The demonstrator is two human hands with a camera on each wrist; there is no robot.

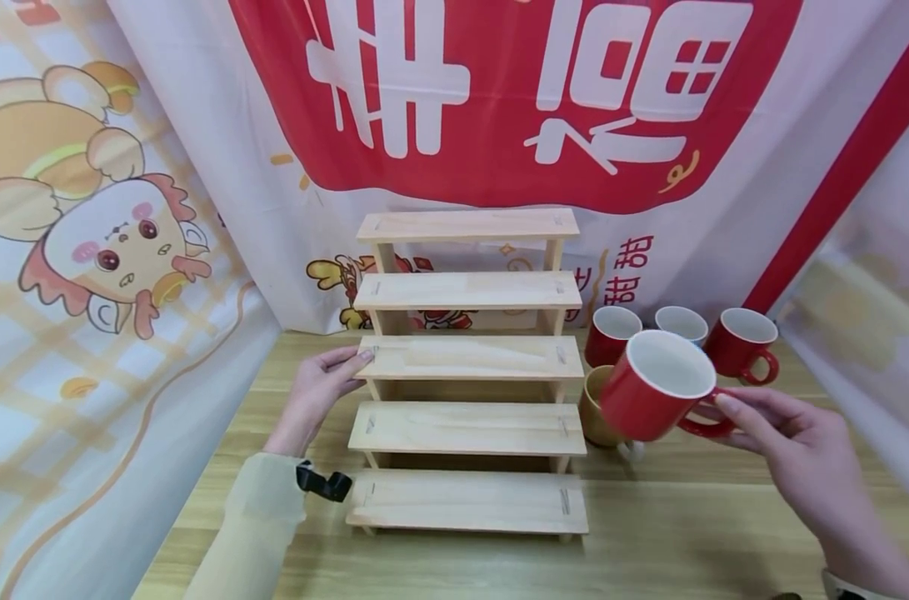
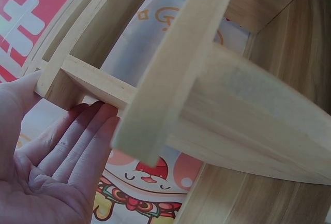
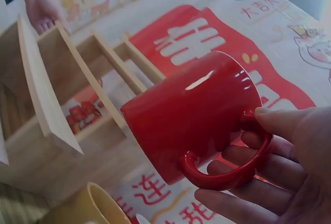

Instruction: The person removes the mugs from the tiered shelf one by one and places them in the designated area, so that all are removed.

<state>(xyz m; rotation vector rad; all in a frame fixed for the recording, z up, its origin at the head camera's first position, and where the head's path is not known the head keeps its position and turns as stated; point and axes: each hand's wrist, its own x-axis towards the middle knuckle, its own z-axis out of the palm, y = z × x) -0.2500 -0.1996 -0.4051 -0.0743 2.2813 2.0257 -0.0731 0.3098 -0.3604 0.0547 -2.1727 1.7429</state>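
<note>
A glossy red mug with a white inside (image 1: 660, 387) is in my right hand (image 1: 795, 446), off to the right of a stepped wooden rack (image 1: 469, 358). Thumb and fingers grip its handle (image 3: 227, 177), and the right wrist view shows the mug tilted. My left hand (image 1: 322, 387) holds the left end of the rack's middle board. The thumb lies on top of that board, while in the left wrist view the fingers (image 2: 77, 151) reach beneath its end. All the rack's boards are bare.
Behind the held mug stand a red mug (image 1: 607, 337), a mug with a bluish side (image 1: 682, 321) and another red mug (image 1: 735, 350). A tan mug (image 1: 595, 412) is close to the rack's right side. Printed cloth (image 1: 454, 196) hangs behind the wooden floor (image 1: 679, 542).
</note>
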